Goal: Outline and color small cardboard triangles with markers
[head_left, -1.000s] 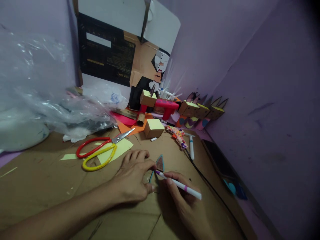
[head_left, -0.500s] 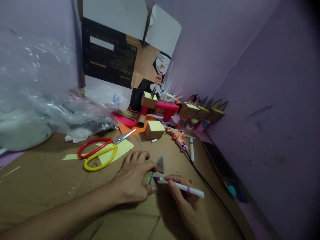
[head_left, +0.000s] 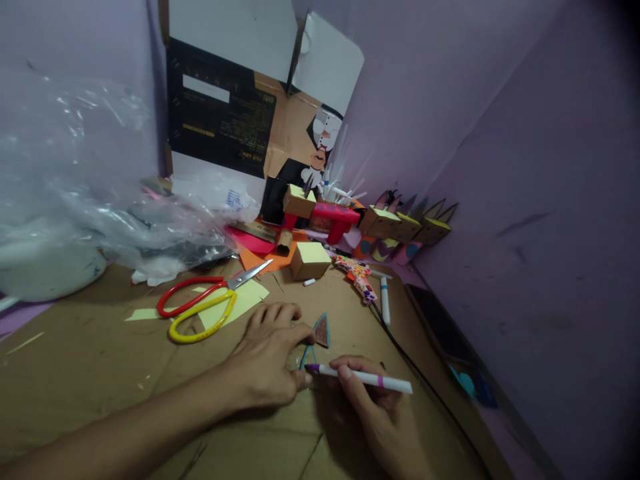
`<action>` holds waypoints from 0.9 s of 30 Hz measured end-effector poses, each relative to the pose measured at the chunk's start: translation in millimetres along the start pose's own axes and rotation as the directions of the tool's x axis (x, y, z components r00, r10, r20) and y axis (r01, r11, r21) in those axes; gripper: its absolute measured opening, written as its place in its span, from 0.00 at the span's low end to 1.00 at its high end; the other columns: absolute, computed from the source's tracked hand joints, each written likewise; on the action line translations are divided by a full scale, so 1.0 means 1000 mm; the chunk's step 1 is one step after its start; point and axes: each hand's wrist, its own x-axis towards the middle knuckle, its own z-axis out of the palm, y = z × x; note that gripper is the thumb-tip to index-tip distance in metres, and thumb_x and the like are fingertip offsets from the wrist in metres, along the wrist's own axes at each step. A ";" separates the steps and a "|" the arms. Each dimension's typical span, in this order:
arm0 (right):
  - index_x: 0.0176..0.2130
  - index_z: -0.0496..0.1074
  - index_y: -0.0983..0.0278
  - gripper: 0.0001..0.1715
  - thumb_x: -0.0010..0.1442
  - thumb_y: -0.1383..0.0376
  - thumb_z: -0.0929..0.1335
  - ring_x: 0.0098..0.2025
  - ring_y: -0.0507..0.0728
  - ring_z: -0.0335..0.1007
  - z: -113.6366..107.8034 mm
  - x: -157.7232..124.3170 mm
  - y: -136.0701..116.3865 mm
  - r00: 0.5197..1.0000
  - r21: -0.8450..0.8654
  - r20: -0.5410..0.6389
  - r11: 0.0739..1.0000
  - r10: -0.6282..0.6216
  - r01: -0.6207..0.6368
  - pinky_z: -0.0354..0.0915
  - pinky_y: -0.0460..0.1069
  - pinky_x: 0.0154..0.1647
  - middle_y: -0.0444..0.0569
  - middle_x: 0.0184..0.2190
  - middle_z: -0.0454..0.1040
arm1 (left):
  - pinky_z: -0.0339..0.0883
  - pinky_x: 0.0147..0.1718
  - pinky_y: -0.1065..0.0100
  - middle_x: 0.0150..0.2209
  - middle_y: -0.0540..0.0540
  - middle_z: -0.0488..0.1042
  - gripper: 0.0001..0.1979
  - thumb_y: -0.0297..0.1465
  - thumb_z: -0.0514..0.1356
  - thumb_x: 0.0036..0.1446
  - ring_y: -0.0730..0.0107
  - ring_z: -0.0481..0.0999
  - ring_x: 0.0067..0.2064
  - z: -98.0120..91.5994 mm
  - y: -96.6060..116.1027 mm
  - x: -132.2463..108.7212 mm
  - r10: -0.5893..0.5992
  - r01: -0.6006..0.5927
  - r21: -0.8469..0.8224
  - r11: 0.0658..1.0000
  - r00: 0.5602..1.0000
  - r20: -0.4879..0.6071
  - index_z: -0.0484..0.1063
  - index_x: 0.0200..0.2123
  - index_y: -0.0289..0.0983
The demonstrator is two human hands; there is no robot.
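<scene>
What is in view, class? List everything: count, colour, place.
Purple-tipped marker: one, white, centre
Shapes: two, blue-edged, centre
Scissors: one, red and yellow handles, left
Paper scraps: several, yellow, around scissors
Loose box: one, brown and yellow, centre
Corded glue gun: one, multicoloured, right
Blue-banded marker: one, white, right
Slab: one, black, right
Box-headed figures: several, mixed colours, back
Sticks: many, white, back
Sheets: several, red and orange, back
Plastic wrapping: count unclear, clear, left
Rounded object: one, white, left
Carton: one, black and white, back
Cardboard: one, brown, underneath
Walls: two, purple, behind
Left hand: one, bare, beside shapes
Right hand: one, bare, gripping purple-tipped marker
</scene>
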 end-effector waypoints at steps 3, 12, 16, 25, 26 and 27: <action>0.32 0.74 0.66 0.13 0.54 0.59 0.66 0.28 0.56 0.71 0.001 0.000 0.002 1.000 0.055 -0.018 0.998 0.023 -0.021 0.66 0.45 0.28 0.49 0.25 0.75 | 0.46 0.52 0.54 0.47 0.47 0.61 0.20 0.37 0.63 0.39 0.57 0.57 0.51 -0.002 0.002 0.001 -0.021 0.021 -0.003 1.000 1.000 0.023 0.69 0.40 0.47; 0.28 0.75 0.67 0.16 0.52 0.56 0.67 0.23 0.54 0.69 -0.001 -0.001 0.000 0.996 0.013 -0.077 0.998 0.055 -0.055 0.62 0.44 0.23 0.47 0.20 0.73 | 0.46 0.52 0.55 0.47 0.48 0.61 0.20 0.36 0.63 0.39 0.58 0.57 0.52 -0.005 0.002 0.001 -0.020 0.021 -0.005 1.000 0.999 0.026 0.68 0.40 0.48; 0.33 0.73 0.66 0.15 0.53 0.56 0.66 0.30 0.57 0.71 -0.003 0.001 0.008 0.989 0.021 -0.116 0.996 0.087 -0.085 0.65 0.47 0.30 0.49 0.27 0.75 | 0.46 0.52 0.54 0.47 0.48 0.61 0.21 0.36 0.63 0.38 0.58 0.57 0.51 -0.001 0.001 0.000 -0.015 0.015 0.005 1.000 1.000 0.016 0.68 0.40 0.48; 0.35 0.73 0.66 0.13 0.55 0.59 0.65 0.31 0.57 0.70 0.001 0.002 0.005 0.999 0.003 -0.040 1.000 0.000 0.000 0.65 0.46 0.32 0.50 0.28 0.74 | 0.46 0.53 0.55 0.47 0.48 0.61 0.20 0.36 0.63 0.38 0.58 0.57 0.51 -0.003 0.002 -0.001 -0.012 0.012 -0.005 1.000 1.000 0.021 0.68 0.40 0.47; 0.34 0.73 0.67 0.13 0.55 0.59 0.65 0.30 0.57 0.70 0.001 0.002 0.004 1.000 -0.001 -0.027 1.000 -0.007 0.007 0.64 0.46 0.31 0.50 0.28 0.74 | 0.45 0.53 0.55 0.47 0.48 0.61 0.21 0.36 0.63 0.38 0.58 0.57 0.51 -0.002 0.002 -0.001 -0.006 0.006 0.000 1.000 1.000 0.012 0.68 0.40 0.47; 0.34 0.73 0.67 0.13 0.54 0.59 0.65 0.30 0.56 0.70 0.001 0.002 0.003 1.000 -0.002 -0.020 1.000 -0.009 0.009 0.64 0.46 0.30 0.50 0.27 0.74 | 0.45 0.53 0.56 0.47 0.49 0.61 0.21 0.36 0.63 0.38 0.59 0.56 0.52 -0.001 0.000 0.000 0.001 -0.001 0.007 1.000 1.000 0.001 0.67 0.40 0.47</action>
